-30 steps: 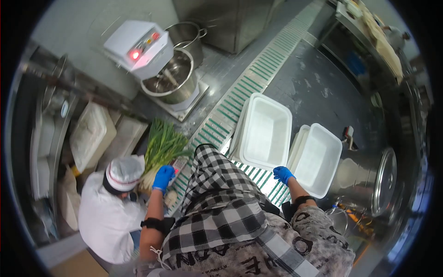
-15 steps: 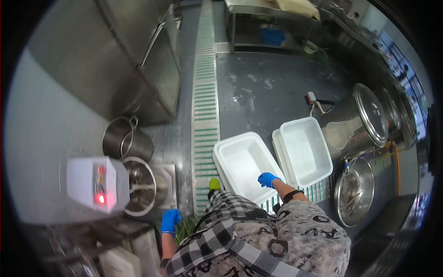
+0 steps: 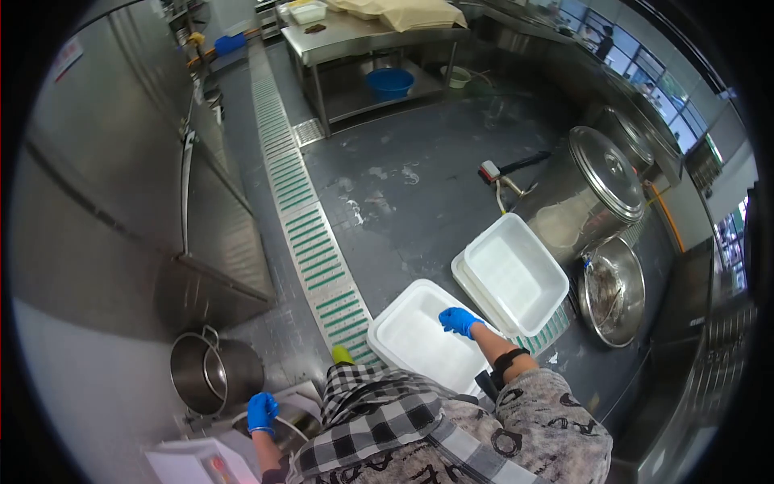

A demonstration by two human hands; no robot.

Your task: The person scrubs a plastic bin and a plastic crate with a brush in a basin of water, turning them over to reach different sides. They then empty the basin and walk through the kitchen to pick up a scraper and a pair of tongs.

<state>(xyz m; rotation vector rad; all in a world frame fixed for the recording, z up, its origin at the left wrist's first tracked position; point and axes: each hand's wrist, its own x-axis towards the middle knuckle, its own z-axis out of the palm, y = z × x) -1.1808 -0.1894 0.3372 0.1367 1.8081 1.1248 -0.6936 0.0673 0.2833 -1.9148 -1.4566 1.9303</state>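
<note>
My right hand [image 3: 459, 322], in a blue glove, is above a white plastic tub [image 3: 407, 367] on the floor; its fingers are curled with nothing visible in them. The inside of that tub shows no contents. Beside it sits another white tub [image 3: 516, 274], stacked on a second one. My left hand [image 3: 262, 412], also blue-gloved, hangs at the left with fingers curled in, apparently around nothing. It is nearest to the steel bowl [image 3: 294, 427] of a white mixer [image 3: 201, 461], partly hidden by my arm and apron.
A tall steel pot [image 3: 189, 375] stands left. A floor drain grate [image 3: 302, 218] runs forward past steel cabinets [image 3: 121, 161]. To the right are a large lidded pot [image 3: 564, 218] and a steel basin [image 3: 633, 282]. Further off, a steel table [image 3: 347, 44] has a blue basin [image 3: 390, 82] beneath.
The view has turned leftward and tilted up, showing more of the far table. My left hand is now over the mixer side; my right hand stays above the near tub.
</note>
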